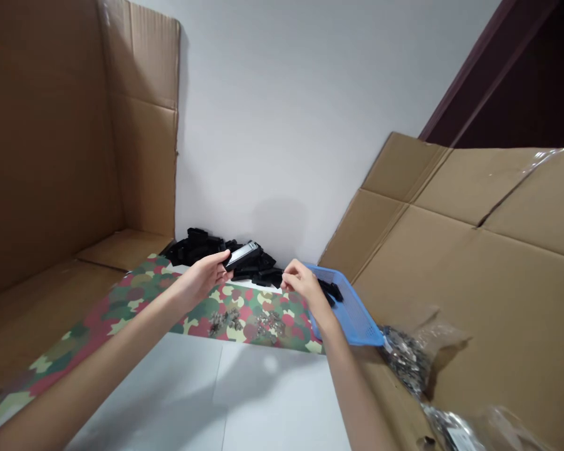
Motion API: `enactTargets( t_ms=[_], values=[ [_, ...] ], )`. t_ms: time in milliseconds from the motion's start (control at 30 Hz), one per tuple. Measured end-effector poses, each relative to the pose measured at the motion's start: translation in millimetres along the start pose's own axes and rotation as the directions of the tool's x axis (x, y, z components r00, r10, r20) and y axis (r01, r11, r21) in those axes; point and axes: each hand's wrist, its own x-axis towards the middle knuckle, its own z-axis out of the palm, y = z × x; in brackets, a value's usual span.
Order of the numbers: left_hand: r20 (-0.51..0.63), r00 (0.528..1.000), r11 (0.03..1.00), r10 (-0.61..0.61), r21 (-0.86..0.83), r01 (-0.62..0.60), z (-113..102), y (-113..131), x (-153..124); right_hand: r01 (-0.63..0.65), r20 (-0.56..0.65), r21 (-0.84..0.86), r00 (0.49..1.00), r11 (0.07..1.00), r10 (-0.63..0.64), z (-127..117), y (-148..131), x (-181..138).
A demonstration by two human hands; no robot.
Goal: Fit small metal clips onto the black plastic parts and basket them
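Note:
My left hand (212, 270) grips a small black case with a shiny silver-grey face (242, 254), tilted up to the right. Behind it, a heap of black plastic pieces (202, 245) lies against the wall. To the right, my right hand (297, 277) has its thumb and fingers pinched together; whatever they hold, if anything, is too small to make out. That hand is beside the near left edge of a blue plastic basket (357, 313), which has several black pieces (329, 291) in it. Two small piles of metal parts (225, 321) (269, 324) lie on the camouflage-patterned cloth (192, 322) below my hands.
White boards (178, 382) cover the near surface. Cardboard panels stand at the left (143, 125) and right (474, 275), with a white wall (272, 125) behind. Clear plastic bags of metal parts (404, 357) lie at the lower right, beside the basket.

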Motion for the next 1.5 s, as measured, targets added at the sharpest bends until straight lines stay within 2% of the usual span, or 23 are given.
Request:
enactTargets(
  t_ms=[100, 200, 300, 400, 533, 633, 733, 833, 900, 1000, 1100, 1267, 1500],
  values=[
    [0.06, 0.996, 0.996, 0.062, -0.072, -0.058, 8.5, 20.7, -10.9, 0.113, -0.078, 0.139, 0.992, 0.984, -0.103, -4.8, -30.2, -6.8],
    [0.115, 0.981, 0.987, 0.159, -0.022, -0.157, 12.3, 34.5, -18.2, 0.213, -0.148, 0.254, 0.973, 0.944, -0.179, -7.4, -52.7, -22.1],
    [0.091, 0.961, 0.959, 0.262, 0.086, -0.27, 12.9, 41.7, -22.8, 0.272, -0.217, 0.33, 0.954, 0.904, -0.208, -6.5, -63.7, -34.9],
    [0.031, 0.955, 0.947, 0.295, 0.124, -0.296, 11.7, 45.3, -27.2, 0.283, -0.258, 0.341, 0.945, 0.896, -0.2, -5.6, -66.6, -41.3],
    [0.027, 0.977, 0.977, 0.212, -0.004, -0.212, 11.5, 47.3, -32.4, 0.352, -0.306, 0.27, 0.914, 0.896, -0.267, -6.9, -70.3, -47.1],
    [0.103, 0.991, 0.986, 0.088, -0.15, -0.072, 16.6, 45.2, -35.8, 0.394, -0.36, 0.177, 0.879, 0.902, -0.313, -6.0, -76.3, -53.6],
    [0.214, 0.976, 0.972, -0.047, -0.217, 0.095, 27.7, 37.3, -39.8, 0.455, -0.36, 0.1, 0.846, 0.885, -0.394, -2.9, -81.1, -60.1],
    [0.296, 0.947, 0.919, -0.127, -0.325, 0.225, 41.0, 25.0, -43.5, 0.531, -0.327, -0.035, 0.795, 0.847, -0.512, -0.2, -82.8, -64.1],
    [0.287, 0.942, 0.86, -0.176, -0.42, 0.289, 47.9, 17.3, -44.5, 0.542, -0.311, -0.117, 0.776, 0.832, -0.549, 0.8, -83.2, -65.2],
    [0.235, 0.93, 0.765, -0.282, -0.53, 0.366, 52.5, 10.1, -43.4, 0.528, -0.282, -0.196, 0.777, 0.827, -0.563, 1.8, -83.9, -65.3],
    [0.211, 0.92, 0.728, -0.33, -0.564, 0.391, 52.5, 7.9, -41.1, 0.515, -0.247, -0.236, 0.789, 0.824, -0.563, 2.0, -84.3, -65.0],
    [0.192, 0.913, 0.732, -0.36, -0.549, 0.404, 51.7, 5.9, -39.8, 0.507, -0.255, -0.257, 0.786, 0.823, -0.564, 1.3, -84.9, -65.4],
    [0.174, 0.915, 0.744, -0.364, -0.537, 0.398, 53.0, 5.2, -39.8, 0.505, -0.189, -0.316, 0.796, 0.803, -0.575, 3.1, -86.7, -64.6]
  ],
)
